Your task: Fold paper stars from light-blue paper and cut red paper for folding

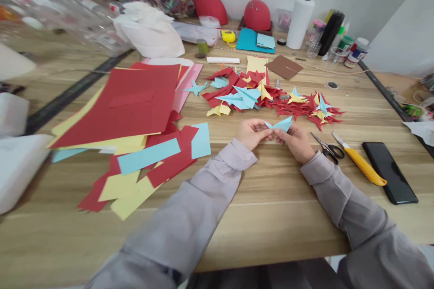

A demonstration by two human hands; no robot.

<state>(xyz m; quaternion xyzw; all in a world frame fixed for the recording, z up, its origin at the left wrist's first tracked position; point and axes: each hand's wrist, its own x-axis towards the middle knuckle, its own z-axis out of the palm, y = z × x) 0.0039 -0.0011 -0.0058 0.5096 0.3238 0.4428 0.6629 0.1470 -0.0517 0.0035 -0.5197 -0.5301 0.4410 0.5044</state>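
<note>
Between both hands is a small folded piece of light blue paper (283, 124), its pointed wing-like part rising above the fingers. My left hand (251, 132) pinches its left end with thumb and fingertips. From the other side, my right hand (297, 139) grips the paper's lower right part, thumb in front. The fingertips nearly meet and hide the lower part of the fold. Just behind the hands lies a heap of folded red paper pieces (230, 83), with light blue folded pieces (241, 98) and a few yellow ones on top.
Scissors (330, 150), a yellow-handled cutter (362, 165) and a black phone (389, 171) lie to the right. Red sheets (135, 95) and cut strips, including a blue strip (149, 156), spread over the left. A paper roll (301, 22) and red cushions (257, 14) stand at the back.
</note>
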